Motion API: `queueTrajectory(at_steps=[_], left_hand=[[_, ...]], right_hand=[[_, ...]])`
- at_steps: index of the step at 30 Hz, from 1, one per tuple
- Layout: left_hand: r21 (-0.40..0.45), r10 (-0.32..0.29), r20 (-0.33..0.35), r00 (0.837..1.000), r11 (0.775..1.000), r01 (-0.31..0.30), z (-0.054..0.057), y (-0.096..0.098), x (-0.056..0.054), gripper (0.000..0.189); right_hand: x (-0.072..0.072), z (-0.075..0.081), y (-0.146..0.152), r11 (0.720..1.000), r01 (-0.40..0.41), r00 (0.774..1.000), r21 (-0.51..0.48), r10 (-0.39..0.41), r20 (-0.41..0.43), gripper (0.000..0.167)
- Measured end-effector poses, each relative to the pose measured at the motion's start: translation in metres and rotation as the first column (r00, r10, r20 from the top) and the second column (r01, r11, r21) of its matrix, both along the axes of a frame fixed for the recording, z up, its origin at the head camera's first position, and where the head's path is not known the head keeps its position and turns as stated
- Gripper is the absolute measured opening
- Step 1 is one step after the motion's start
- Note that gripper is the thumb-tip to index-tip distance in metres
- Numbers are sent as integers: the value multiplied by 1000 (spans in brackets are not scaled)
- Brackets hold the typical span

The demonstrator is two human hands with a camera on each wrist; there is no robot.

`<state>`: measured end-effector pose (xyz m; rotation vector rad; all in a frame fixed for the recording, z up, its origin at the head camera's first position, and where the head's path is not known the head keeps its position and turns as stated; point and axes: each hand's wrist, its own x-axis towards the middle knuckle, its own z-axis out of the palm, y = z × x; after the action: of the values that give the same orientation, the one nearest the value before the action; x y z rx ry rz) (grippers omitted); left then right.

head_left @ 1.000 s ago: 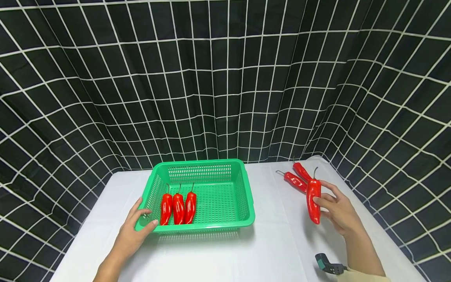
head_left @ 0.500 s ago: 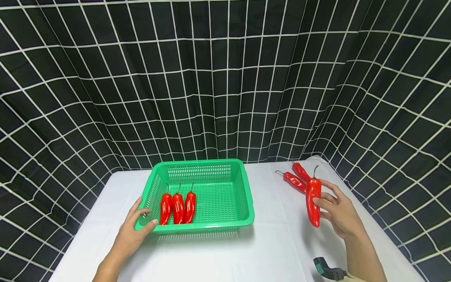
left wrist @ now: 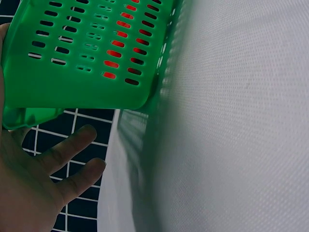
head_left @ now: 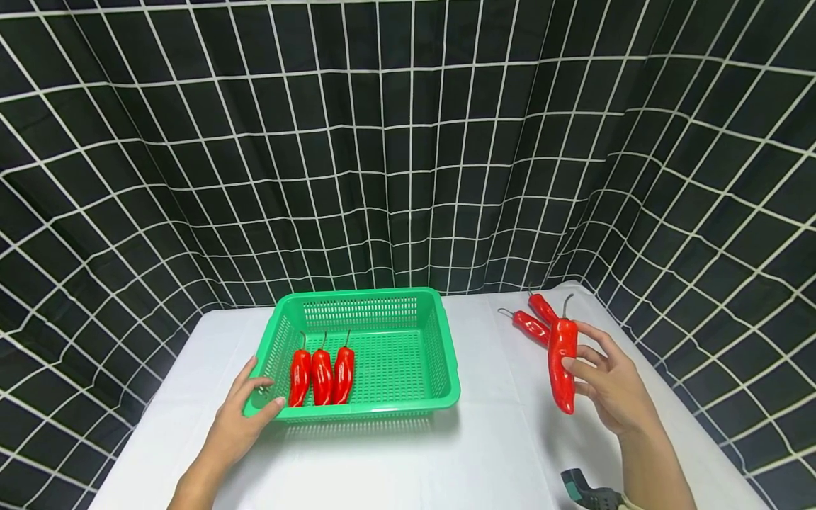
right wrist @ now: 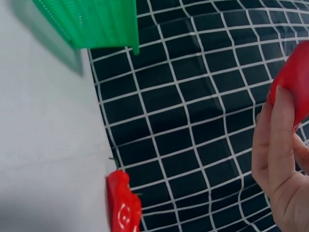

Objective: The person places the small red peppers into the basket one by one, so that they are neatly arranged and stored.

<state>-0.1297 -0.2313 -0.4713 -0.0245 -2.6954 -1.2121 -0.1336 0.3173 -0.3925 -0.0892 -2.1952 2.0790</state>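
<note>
My right hand (head_left: 608,386) pinches a glossy red chili pepper (head_left: 562,365) between thumb and fingers. It hangs above the white table, stem up and tip down. In the right wrist view the same pepper (right wrist: 297,79) is partly cut off by the frame edge. Two more red chili peppers (head_left: 530,326) lie behind it on the table, partly covered by the held one. At left, my left hand (head_left: 234,425) rests on the near left corner of a green plastic basket (head_left: 376,409), fingers spread. Three red chili peppers (head_left: 321,377) lie side by side in the basket's left half, stems away from me.
White cloth covers the table (head_left: 484,446). A black curtain with white grid lines (head_left: 408,156) rises behind and along both sides. A dark angled device (head_left: 593,492) sits at the right wrist. The basket's perforated side wall (left wrist: 87,63) shows in the left wrist view.
The held chili pepper and my right hand have shifted slightly left and toward me, and the pepper's tip is a little lower. My left hand and the basket stay practically in place.
</note>
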Motion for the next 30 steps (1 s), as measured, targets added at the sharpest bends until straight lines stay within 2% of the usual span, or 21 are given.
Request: queueTrajectory(at_steps=[7,15,30], left_hand=[[2,3,3,1000,1000,-3,0,0,0,41],[-1,-1,-7,1000,1000,1,-1,0,0,41],[4,-7,-10,1000,1000,7,0,-1,0,40]], right_hand=[[2,6,-9,999,-21,998,-39,19,-56,67],[3,13,-21,998,-22,998,-67,17,-66,66],[-3,24,-44,986,-128,982,-108,111,-152,63]])
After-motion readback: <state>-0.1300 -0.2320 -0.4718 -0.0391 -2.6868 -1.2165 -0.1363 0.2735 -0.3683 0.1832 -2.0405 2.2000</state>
